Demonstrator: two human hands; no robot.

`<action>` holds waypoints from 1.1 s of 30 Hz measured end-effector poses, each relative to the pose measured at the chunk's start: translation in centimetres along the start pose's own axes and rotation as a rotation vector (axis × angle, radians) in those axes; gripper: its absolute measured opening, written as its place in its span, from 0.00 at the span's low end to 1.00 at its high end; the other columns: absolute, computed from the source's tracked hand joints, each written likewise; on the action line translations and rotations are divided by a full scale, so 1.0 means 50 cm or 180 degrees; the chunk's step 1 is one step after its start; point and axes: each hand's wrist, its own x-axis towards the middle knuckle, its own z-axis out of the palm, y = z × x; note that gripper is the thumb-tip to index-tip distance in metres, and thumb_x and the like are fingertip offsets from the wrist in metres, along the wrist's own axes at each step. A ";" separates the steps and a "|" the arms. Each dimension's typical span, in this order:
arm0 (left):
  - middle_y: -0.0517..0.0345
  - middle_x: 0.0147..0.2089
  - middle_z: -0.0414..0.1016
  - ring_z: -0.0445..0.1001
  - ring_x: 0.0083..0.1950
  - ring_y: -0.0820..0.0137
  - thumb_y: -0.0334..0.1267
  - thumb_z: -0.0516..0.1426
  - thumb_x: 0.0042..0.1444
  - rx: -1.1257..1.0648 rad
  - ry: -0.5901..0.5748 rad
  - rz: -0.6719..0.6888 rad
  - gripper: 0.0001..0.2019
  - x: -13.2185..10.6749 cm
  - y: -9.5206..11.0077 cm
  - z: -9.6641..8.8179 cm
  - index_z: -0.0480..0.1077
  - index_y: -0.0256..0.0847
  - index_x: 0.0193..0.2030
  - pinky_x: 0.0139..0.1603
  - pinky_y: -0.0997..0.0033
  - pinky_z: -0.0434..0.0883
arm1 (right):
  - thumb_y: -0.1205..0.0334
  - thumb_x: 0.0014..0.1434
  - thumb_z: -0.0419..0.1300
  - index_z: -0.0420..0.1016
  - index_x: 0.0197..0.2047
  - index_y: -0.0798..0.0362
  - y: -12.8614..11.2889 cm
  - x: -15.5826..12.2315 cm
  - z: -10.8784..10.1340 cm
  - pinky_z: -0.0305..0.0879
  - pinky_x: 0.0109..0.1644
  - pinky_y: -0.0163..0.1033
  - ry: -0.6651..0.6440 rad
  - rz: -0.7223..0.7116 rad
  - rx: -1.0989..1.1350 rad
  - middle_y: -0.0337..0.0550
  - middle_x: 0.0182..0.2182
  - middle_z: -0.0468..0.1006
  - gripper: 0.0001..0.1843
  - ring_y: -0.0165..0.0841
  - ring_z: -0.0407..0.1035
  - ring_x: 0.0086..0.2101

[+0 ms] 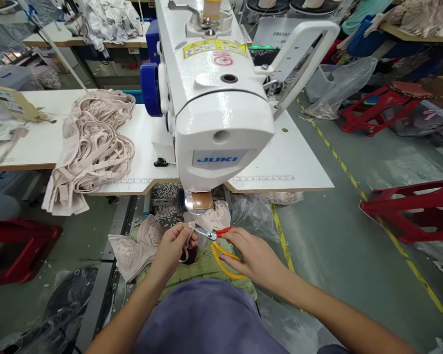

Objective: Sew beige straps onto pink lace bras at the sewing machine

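My right hand is closed around a pair of scissors with one red and one yellow handle loop. Their blades point left, and the tips are at the bit of fabric pinched in my left hand. That fabric belongs to a beige lace bra, whose cups hang to the left over a green cloth on my lap. My fingers hide part of the pinched edge. Right above both hands is the head of a white sewing machine.
A heap of beige bras lies on the white table left of the machine. Red stools stand on the floor at right and left. Plastic bags hang below the table.
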 end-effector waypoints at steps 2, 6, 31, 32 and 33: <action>0.58 0.30 0.73 0.66 0.29 0.76 0.47 0.59 0.59 0.0123 -0.0005 -0.0003 0.14 -0.002 -0.001 -0.004 0.73 0.37 0.31 0.29 0.78 0.61 | 0.59 0.64 0.59 0.65 0.56 0.52 0.002 0.005 0.002 0.73 0.41 0.42 -0.0056 -0.0066 0.0061 0.50 0.49 0.75 0.19 0.39 0.75 0.43; 0.59 0.26 0.69 0.62 0.25 0.77 0.44 0.59 0.58 0.0102 -0.0042 -0.0077 0.13 -0.001 -0.001 -0.011 0.71 0.37 0.27 0.24 0.78 0.55 | 0.59 0.65 0.58 0.67 0.55 0.52 0.010 -0.002 0.001 0.70 0.34 0.39 -0.0238 -0.0005 0.0219 0.47 0.43 0.77 0.16 0.35 0.75 0.34; 0.63 0.24 0.65 0.59 0.26 0.75 0.46 0.59 0.59 0.0574 0.0510 0.0488 0.15 -0.010 0.004 -0.033 0.68 0.39 0.26 0.28 0.75 0.56 | 0.54 0.58 0.62 0.71 0.53 0.48 -0.037 0.053 0.025 0.67 0.34 0.39 -0.0427 0.0808 0.0953 0.44 0.37 0.76 0.20 0.35 0.70 0.32; 0.63 0.24 0.65 0.59 0.27 0.75 0.45 0.59 0.59 0.0611 0.0530 0.0515 0.15 -0.011 0.005 -0.033 0.67 0.39 0.25 0.29 0.75 0.57 | 0.54 0.59 0.62 0.71 0.53 0.48 -0.037 0.053 0.023 0.67 0.34 0.39 -0.0454 0.0843 0.0973 0.43 0.37 0.77 0.20 0.35 0.71 0.33; 0.63 0.24 0.65 0.60 0.27 0.74 0.45 0.59 0.59 0.0637 0.0553 0.0540 0.15 -0.011 0.006 -0.033 0.67 0.39 0.25 0.29 0.75 0.57 | 0.54 0.59 0.62 0.71 0.53 0.47 -0.036 0.052 0.021 0.67 0.34 0.39 -0.0473 0.0878 0.0987 0.43 0.37 0.77 0.19 0.36 0.71 0.33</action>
